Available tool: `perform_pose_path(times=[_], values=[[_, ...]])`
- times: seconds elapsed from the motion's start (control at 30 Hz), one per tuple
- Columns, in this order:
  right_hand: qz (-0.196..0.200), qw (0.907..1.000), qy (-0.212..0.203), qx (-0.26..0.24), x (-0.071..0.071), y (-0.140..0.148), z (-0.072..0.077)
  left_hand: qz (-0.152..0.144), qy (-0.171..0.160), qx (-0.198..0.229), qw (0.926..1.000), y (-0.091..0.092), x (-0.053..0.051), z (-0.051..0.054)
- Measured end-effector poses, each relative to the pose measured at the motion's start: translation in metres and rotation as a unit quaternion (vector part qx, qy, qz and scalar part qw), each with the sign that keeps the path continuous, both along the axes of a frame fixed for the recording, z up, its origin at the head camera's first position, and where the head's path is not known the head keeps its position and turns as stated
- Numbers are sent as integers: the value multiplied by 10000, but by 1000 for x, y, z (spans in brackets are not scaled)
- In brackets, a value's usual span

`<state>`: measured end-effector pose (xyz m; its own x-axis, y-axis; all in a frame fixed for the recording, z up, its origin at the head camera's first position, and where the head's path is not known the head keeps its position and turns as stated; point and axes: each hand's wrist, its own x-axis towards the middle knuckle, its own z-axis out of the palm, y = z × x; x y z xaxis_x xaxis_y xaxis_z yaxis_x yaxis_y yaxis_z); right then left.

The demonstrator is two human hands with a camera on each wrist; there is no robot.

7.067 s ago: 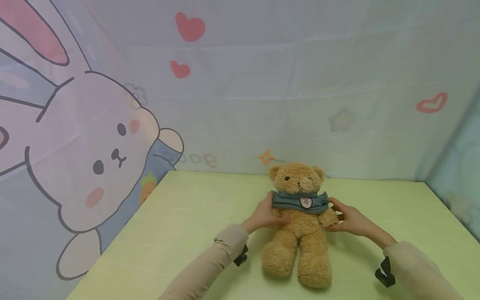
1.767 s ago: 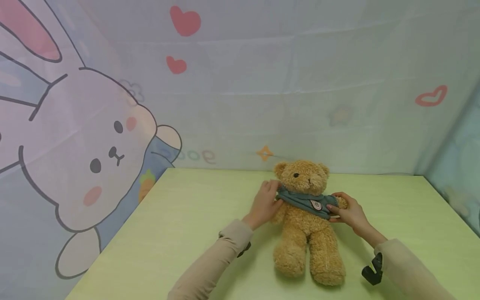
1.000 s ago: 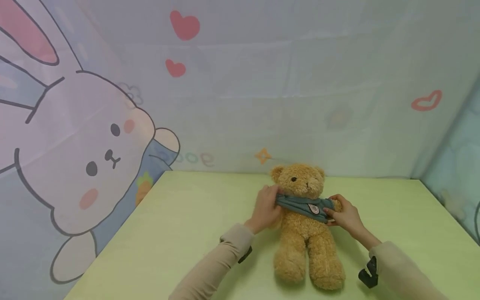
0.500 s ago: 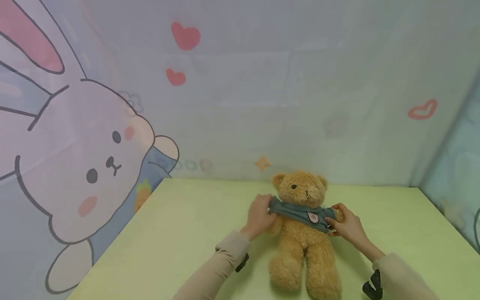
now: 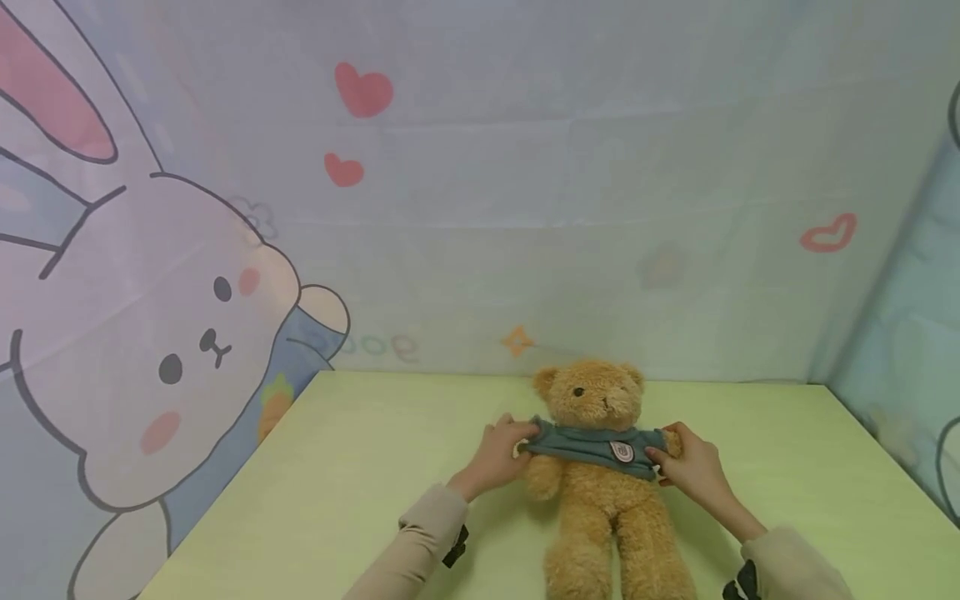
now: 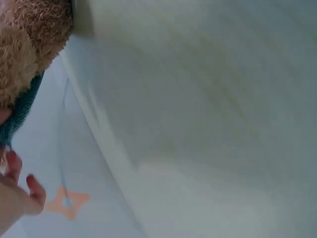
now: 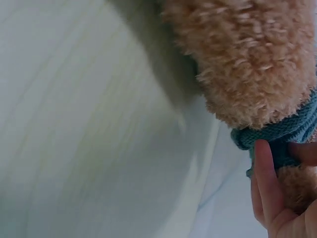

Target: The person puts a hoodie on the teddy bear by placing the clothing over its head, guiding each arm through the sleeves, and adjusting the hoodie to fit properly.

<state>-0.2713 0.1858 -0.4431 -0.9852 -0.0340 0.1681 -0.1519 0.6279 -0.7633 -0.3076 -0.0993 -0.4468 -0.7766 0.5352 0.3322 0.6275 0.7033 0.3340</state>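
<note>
A tan teddy bear point(image 5: 592, 396) faces the head camera, its legs stretched towards the near side of the table. A teal knit sweater point(image 5: 581, 446) with a pale badge lies bunched across its upper chest. My left hand point(image 5: 495, 454) pinches the sweater's left end between thumb and fingers, drawn outward from the bear; the bear's arm on that side hangs below the cloth. On the other side, my right hand point(image 5: 697, 467) pinches the sweater's right end by the bear's paw, which pokes out there. The right wrist view shows fingers point(image 7: 267, 173) against the teal edge point(image 7: 277, 131).
The bear is on a pale yellow-green table point(image 5: 360, 467). Behind it hangs a cloth backdrop point(image 5: 600, 183) with hearts and a large rabbit; another cloth point(image 5: 922, 333) borders the right side. Each wrist carries a small black mount.
The left hand has moved from the bear's shoulder outward left, stretching the sweater's end. The right hand moved from the bear's arm onto the sweater. The bear sits lower in view.
</note>
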Motion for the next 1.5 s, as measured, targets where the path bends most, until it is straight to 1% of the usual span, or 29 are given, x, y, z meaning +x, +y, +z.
perform_pose_path(times=[0.07,0.13,0.2,0.23,0.27,0.3,0.33,0.37,0.47,0.5,0.53,0.57,0.63,0.7,0.73,0.77,0.83,0.9,0.97,1.03,1.13,1.23,1.3,1.33,1.37,1.4,1.43,1.47,1.5], values=[[-152,9995,133,240,0,-1,-3,-255,-635,321,9971,-5,1,0],[-243,9979,334,506,0,-2,-4,-368,-1290,427,9900,-10,1,2],[-272,9956,509,732,0,-4,-5,-385,-1858,326,9813,-13,3,5],[-265,9949,560,791,0,-5,-5,-349,-2061,178,9777,-14,4,6],[-267,9941,597,863,0,-6,-4,-315,-2188,11,9753,-14,6,7],[-276,9934,606,931,1,-7,-4,-299,-2200,-193,9748,-13,8,8],[-280,9933,578,964,2,-7,-3,-289,-2131,-391,9758,-12,9,9],[-280,9932,545,995,3,-7,-2,-290,-1952,-587,9786,-11,11,9],[-197,9932,534,1019,4,-5,-2,-189,-1077,-1036,9886,-6,14,6],[-135,9932,590,991,3,-4,-3,-127,-739,-1133,9907,-4,15,5],[-90,9923,819,925,2,-2,-6,-47,-491,-1203,9915,-2,15,3],[2,9932,816,834,2,-1,-6,23,-277,-1270,9915,-1,15,1],[192,9960,693,537,2,1,-6,136,83,-1389,9902,1,14,-2],[347,9978,500,250,1,3,-7,170,456,-1428,9886,2,12,-3],[405,9985,362,108,1,4,-6,177,629,-1445,9873,2,12,-3],[457,9989,61,6,2,4,-4,178,829,-1449,9858,3,12,-4],[514,9986,-46,-114,1,6,-5,229,1219,-1478,9812,3,12,-4],[534,9985,-49,-122,1,7,-6,316,1529,-1538,9757,4,13,-4],[535,9985,-30,-93,1,7,-7,407,1667,-1565,9727,6,13,-5],[516,9986,-16,-65,1,8,-8,487,1653,-1478,9739,8,13,-5],[548,9983,-98,-173,0,8,-9,446,1498,-1148,9810,13,13,-7],[653,9943,-496,-683,-1,10,-9,285,1318,-648,9887,18,11,-9],[813,9866,-835,-1143,-2,11,-8,114,1103,-197,9936,21,11,-11],[911,9817,-996,-1341,-3,12,-8,49,931,57,9956,22,11,-11],[1031,9766,-1123,-1518,-3,14,-7,-15,672,369,9971,22,12,-12],[1145,9716,-1230,-1664,-4,15,-7,-59,427,658,9969,23,12,-12],[1258,9672,-1310,-1775,-5,16,-7,-92,148,933,9955,23,12,-12],[1350,9634,-1365,-1869,-5,17,-6,-109,-202,1240,9920,24,12,-12],[1436,9600,-1404,-1953,-5,17,-6,-117,-551,1548,9863,25,12,-12]])
